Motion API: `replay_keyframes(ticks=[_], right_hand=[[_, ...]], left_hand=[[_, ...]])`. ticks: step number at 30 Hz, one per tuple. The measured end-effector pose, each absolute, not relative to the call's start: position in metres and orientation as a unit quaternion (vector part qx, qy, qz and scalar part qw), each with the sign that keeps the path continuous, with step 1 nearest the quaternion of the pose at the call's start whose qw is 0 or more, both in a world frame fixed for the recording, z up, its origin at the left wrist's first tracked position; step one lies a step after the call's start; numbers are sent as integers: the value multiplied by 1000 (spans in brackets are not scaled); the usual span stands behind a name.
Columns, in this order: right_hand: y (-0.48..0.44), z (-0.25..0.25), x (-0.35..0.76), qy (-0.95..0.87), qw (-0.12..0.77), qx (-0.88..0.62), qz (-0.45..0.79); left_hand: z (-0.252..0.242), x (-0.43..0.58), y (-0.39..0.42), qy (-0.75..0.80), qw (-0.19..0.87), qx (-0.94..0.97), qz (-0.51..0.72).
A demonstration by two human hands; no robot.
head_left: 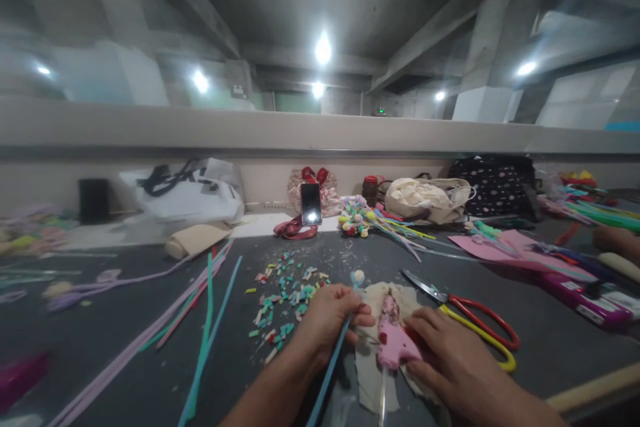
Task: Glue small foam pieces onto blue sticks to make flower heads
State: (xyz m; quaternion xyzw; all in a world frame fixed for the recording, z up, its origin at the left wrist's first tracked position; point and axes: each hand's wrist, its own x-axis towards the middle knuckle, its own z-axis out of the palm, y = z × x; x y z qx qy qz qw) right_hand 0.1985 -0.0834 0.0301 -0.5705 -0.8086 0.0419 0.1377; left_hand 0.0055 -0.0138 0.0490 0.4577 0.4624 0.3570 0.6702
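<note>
- Left hand (pixel 333 320), lower centre, is pinching a blue fuzzy stem (pixel 328 373).
- Right hand (pixel 453 353) is clasping a pink plastic glue gun (pixel 394 347), pointing up-frame just right of the stem.

I see two things in use. The blue stem (pixel 330 370) is long, thin and straight; it slants from the near edge of my view up to a small round head (pixel 358 277), whitish with some blue. The left hand (pixel 336 312) pinches it just below this head. The pink glue gun (pixel 397 345) lies on its side, its dark-stained front pointing away from me. A clear stick (pixel 383 390) comes out of its rear, and the right hand (pixel 445 353) touches its handle.
</note>
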Motion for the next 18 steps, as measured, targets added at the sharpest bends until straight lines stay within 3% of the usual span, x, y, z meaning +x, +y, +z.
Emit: replay_keyframes(ticks=[6,11,14,18], right_hand=[[-78,30,195,-802,154,-577,36],[-75,44,217,-756,234,-579,196],[-71,44,242,-677,329,-559,347],[-70,31,267,-477,523,-513,485]], left_hand=[[26,29,-2,497,634,471,359],[17,26,-2,508,621,482,352],[17,26,-2,515,613,486,350],[18,26,-2,513,615,488,346]])
